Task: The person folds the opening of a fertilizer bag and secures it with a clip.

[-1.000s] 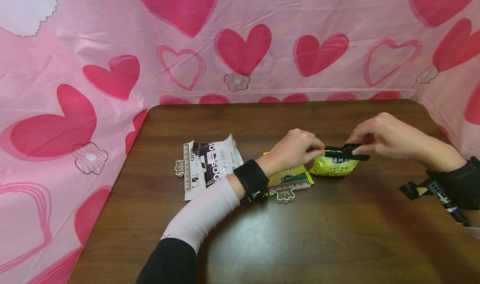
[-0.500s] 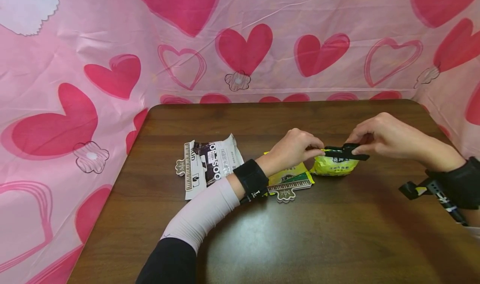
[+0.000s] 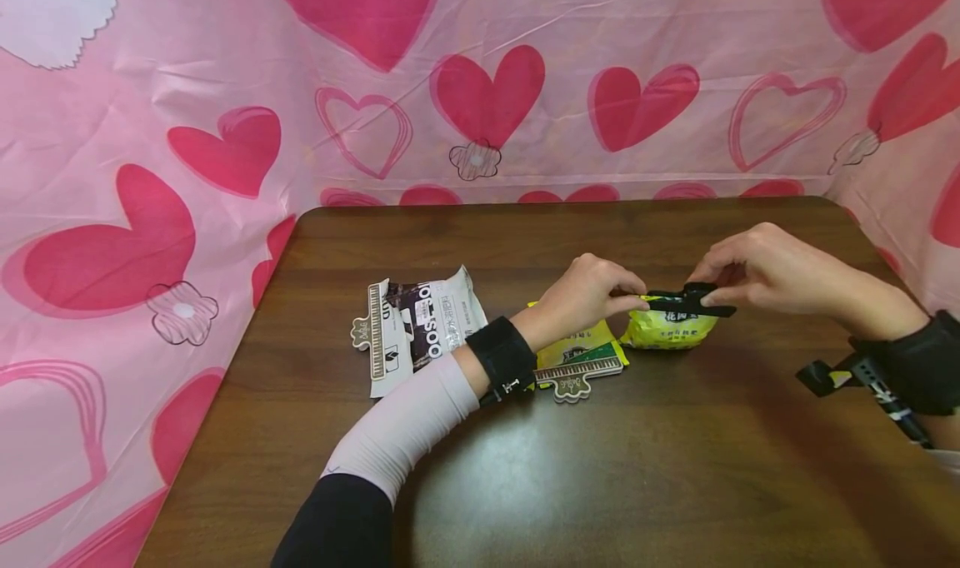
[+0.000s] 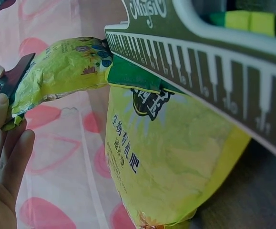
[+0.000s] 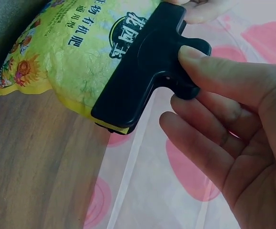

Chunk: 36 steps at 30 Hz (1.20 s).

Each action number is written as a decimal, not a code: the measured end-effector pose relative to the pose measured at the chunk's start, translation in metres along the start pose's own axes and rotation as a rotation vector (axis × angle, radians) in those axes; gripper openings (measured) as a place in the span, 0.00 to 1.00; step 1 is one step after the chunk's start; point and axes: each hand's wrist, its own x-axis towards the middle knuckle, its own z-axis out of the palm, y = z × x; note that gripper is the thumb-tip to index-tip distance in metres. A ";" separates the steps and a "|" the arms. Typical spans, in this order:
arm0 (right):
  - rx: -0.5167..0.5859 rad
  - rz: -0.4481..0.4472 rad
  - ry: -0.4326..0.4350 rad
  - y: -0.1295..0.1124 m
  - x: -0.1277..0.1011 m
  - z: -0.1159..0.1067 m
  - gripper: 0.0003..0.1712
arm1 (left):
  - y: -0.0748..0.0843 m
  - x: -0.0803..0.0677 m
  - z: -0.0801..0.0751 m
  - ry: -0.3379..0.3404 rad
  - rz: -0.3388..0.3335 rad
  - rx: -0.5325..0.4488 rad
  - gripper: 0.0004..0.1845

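Observation:
A plump yellow-green bag (image 3: 671,335) with printed lettering rests on the table's right side. Along its top edge lies a black bag clip (image 5: 133,71), its jaws closed over the folded plastic. My right hand (image 3: 768,272) pinches the clip's handles between thumb and fingers, the other fingers loosely bent. At the opposite end of that edge, the left hand (image 3: 588,289) pinches the bag's top corner, right beside the clip's end. In the left wrist view, a strip of the yellow bag (image 4: 56,67) shows beyond the left fingers (image 4: 21,152).
A second yellow bag (image 3: 600,341) lies under my left wrist, with a piano-key-patterned clip (image 3: 577,374) along its near edge. Further left is a white and dark bag (image 3: 450,310) bearing a similar clip (image 3: 377,335). A pink heart-printed cloth (image 3: 570,43) hangs behind the table (image 3: 525,485).

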 end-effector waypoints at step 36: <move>0.073 0.081 0.066 0.002 -0.014 0.010 0.25 | 0.003 -0.001 -0.002 -0.032 0.010 0.002 0.11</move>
